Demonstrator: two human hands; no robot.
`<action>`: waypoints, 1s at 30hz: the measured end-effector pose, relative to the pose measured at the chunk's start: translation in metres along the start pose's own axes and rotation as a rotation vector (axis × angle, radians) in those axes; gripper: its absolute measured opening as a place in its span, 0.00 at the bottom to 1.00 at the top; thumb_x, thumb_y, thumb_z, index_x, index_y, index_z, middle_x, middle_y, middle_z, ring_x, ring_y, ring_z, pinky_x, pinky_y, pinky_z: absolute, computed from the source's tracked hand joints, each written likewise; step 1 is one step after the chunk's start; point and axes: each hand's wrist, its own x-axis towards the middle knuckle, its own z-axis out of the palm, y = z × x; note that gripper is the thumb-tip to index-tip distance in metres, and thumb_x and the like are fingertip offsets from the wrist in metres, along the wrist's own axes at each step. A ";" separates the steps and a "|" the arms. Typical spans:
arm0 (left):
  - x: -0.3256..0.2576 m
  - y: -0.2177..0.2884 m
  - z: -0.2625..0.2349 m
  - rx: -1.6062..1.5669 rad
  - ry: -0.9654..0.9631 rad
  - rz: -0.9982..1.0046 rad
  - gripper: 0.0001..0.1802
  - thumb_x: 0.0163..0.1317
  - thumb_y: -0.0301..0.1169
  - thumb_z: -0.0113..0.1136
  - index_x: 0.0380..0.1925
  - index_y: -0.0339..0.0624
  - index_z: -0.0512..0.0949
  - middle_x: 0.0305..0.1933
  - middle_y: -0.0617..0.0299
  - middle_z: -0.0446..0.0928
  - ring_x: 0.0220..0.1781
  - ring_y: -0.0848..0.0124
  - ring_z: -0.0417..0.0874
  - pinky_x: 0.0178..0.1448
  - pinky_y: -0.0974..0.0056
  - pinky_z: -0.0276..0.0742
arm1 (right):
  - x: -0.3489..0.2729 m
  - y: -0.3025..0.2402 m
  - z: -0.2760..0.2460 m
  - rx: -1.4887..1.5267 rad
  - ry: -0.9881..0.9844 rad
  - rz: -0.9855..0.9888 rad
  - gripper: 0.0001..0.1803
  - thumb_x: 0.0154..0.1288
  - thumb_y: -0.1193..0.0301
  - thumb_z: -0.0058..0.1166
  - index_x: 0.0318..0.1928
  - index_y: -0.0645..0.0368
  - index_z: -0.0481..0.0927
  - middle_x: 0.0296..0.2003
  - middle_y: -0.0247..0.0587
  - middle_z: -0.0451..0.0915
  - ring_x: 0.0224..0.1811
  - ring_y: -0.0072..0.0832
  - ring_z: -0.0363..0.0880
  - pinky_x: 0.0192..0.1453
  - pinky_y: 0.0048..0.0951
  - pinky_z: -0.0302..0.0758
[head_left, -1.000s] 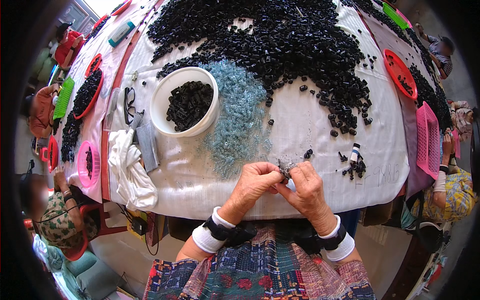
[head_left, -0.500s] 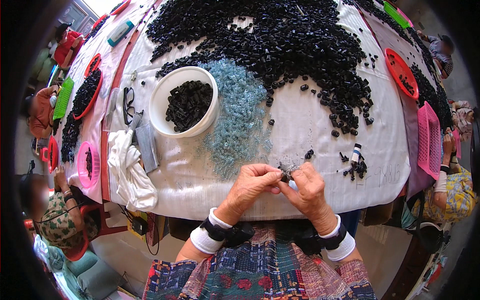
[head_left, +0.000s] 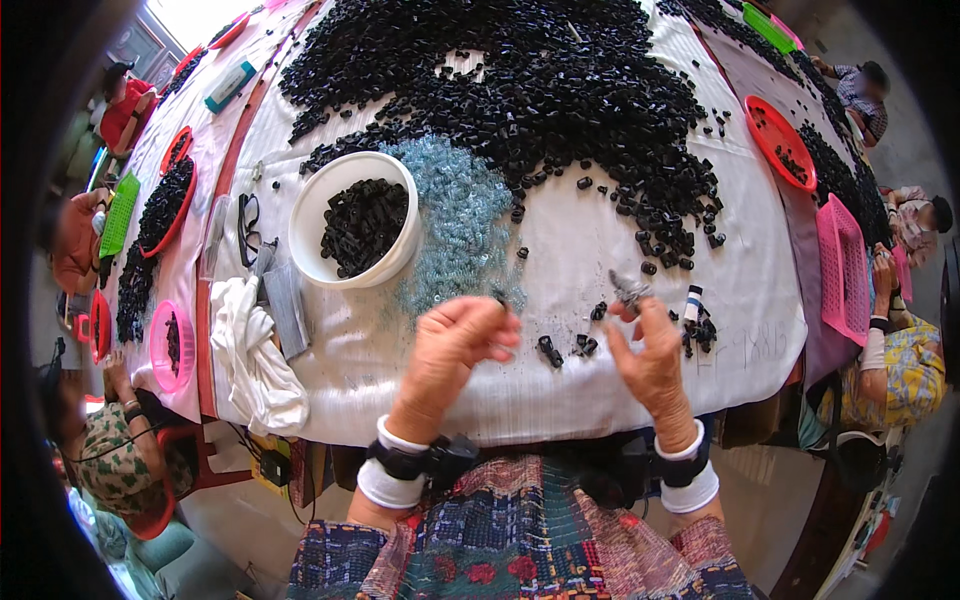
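Note:
My left hand (head_left: 460,340) is raised just below the pile of clear bluish ring-like pieces (head_left: 455,215), its thumb and forefinger pinched on what looks like a small black part (head_left: 501,297). To the right, my right hand (head_left: 650,350) has thumb and fingers closed on a small grey metallic-looking piece (head_left: 630,287); its exact kind does not show. On the white cloth between the hands lie a few black plastic pieces (head_left: 549,350). Loose black pieces (head_left: 703,335) lie beside a small white bottle with a dark cap (head_left: 692,303), right of my right hand.
A white bowl (head_left: 300,225) of black parts stands at left, near eyeglasses (head_left: 250,225) and a crumpled white cloth (head_left: 255,360). A large heap of black pieces (head_left: 530,90) covers the far table. A red tray (head_left: 755,115) and pink basket (head_left: 840,270) are at right. Other people sit along both sides.
My hands have separated: the left moved left and up, the right moved right and up with the grey piece. Black pieces now show on the cloth between them. The whole view shifted slightly.

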 end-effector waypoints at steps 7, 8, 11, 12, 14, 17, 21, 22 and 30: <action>0.024 0.062 -0.057 -0.345 0.086 0.252 0.20 0.67 0.42 0.47 0.43 0.35 0.75 0.40 0.51 0.80 0.37 0.66 0.84 0.36 0.63 0.85 | -0.014 0.007 -0.001 0.000 -0.130 -0.001 0.15 0.46 0.83 0.55 0.38 0.67 0.71 0.31 0.50 0.74 0.36 0.45 0.72 0.40 0.39 0.71; 0.024 0.068 -0.055 -0.358 0.115 0.257 0.20 0.67 0.42 0.45 0.44 0.35 0.74 0.40 0.51 0.80 0.37 0.65 0.84 0.37 0.62 0.85 | -0.016 0.007 0.002 -0.002 -0.129 0.001 0.15 0.46 0.83 0.55 0.38 0.67 0.71 0.31 0.50 0.74 0.36 0.45 0.72 0.40 0.39 0.71; 0.017 0.078 -0.049 -0.387 0.076 0.254 0.20 0.68 0.41 0.43 0.46 0.34 0.73 0.42 0.49 0.80 0.40 0.64 0.84 0.39 0.60 0.84 | -0.018 0.001 0.010 -0.114 -0.126 -0.143 0.17 0.43 0.80 0.58 0.38 0.66 0.72 0.33 0.50 0.73 0.39 0.47 0.71 0.44 0.40 0.70; 0.017 0.075 -0.050 -0.387 0.078 0.254 0.20 0.68 0.41 0.43 0.46 0.34 0.73 0.42 0.49 0.80 0.40 0.64 0.84 0.39 0.60 0.84 | -0.018 -0.002 0.012 -0.112 -0.127 -0.142 0.17 0.43 0.80 0.58 0.38 0.66 0.72 0.33 0.50 0.73 0.39 0.47 0.71 0.44 0.40 0.70; 0.014 0.063 -0.054 -0.384 -0.035 0.216 0.17 0.68 0.38 0.45 0.44 0.34 0.74 0.40 0.51 0.80 0.37 0.66 0.84 0.38 0.59 0.84 | -0.019 -0.006 0.017 -0.126 -0.145 -0.209 0.18 0.42 0.78 0.59 0.38 0.65 0.72 0.33 0.48 0.74 0.39 0.44 0.71 0.45 0.39 0.70; 0.011 0.038 -0.040 -0.236 0.053 0.166 0.14 0.66 0.35 0.48 0.42 0.35 0.74 0.34 0.55 0.80 0.31 0.69 0.83 0.33 0.63 0.84 | -0.017 -0.014 0.025 -0.150 -0.170 -0.235 0.17 0.43 0.75 0.60 0.37 0.62 0.73 0.33 0.46 0.74 0.40 0.42 0.71 0.45 0.37 0.69; 0.001 0.010 -0.013 -0.071 0.067 0.001 0.10 0.64 0.32 0.52 0.38 0.36 0.75 0.29 0.59 0.79 0.26 0.73 0.81 0.29 0.68 0.81 | -0.012 -0.030 0.039 -0.182 -0.150 -0.227 0.17 0.44 0.74 0.60 0.36 0.64 0.73 0.32 0.48 0.74 0.38 0.44 0.71 0.42 0.38 0.68; 0.000 0.002 -0.012 -0.036 0.064 -0.050 0.09 0.63 0.31 0.52 0.38 0.37 0.75 0.29 0.59 0.79 0.26 0.73 0.81 0.28 0.69 0.81 | -0.013 -0.027 0.047 -0.239 -0.157 -0.195 0.16 0.44 0.73 0.60 0.36 0.64 0.73 0.31 0.47 0.73 0.38 0.43 0.71 0.42 0.38 0.68; -0.005 -0.026 0.005 0.175 0.011 -0.161 0.11 0.59 0.30 0.60 0.39 0.37 0.73 0.33 0.61 0.78 0.32 0.75 0.81 0.32 0.74 0.79 | -0.016 -0.023 0.050 -0.134 -0.057 -0.191 0.17 0.43 0.78 0.58 0.37 0.64 0.71 0.31 0.46 0.71 0.34 0.41 0.71 0.39 0.39 0.68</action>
